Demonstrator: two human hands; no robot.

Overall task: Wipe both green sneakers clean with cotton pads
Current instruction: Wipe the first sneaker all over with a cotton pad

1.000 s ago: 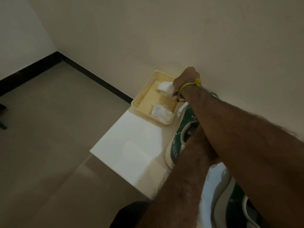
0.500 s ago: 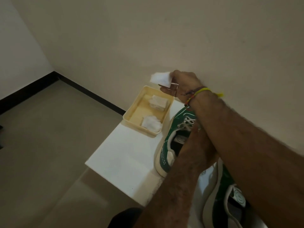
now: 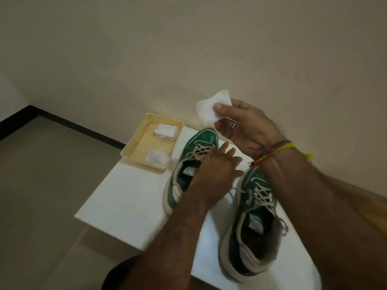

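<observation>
The right hand [image 3: 247,124] has come up out of the cream tray [image 3: 134,150], where it was reaching a second ago, and now pinches a single white cotton pad [image 3: 211,110] between thumb and fingers, held in the air above the toe of the far sneaker [image 3: 201,141]. So the fetching is done and wiping looks ready to start. The left hand [image 3: 215,166] rests on that sneaker's laces with fingers nearly straight, steadying it rather than gripping. The near sneaker [image 3: 251,233] stands just beside the far one on the white worktop [image 3: 125,201], untouched by either hand. Left of the far sneaker, the tray holds a stack of spare pads [image 3: 166,131] and a rumpled one [image 3: 157,160], which may already be used.
</observation>
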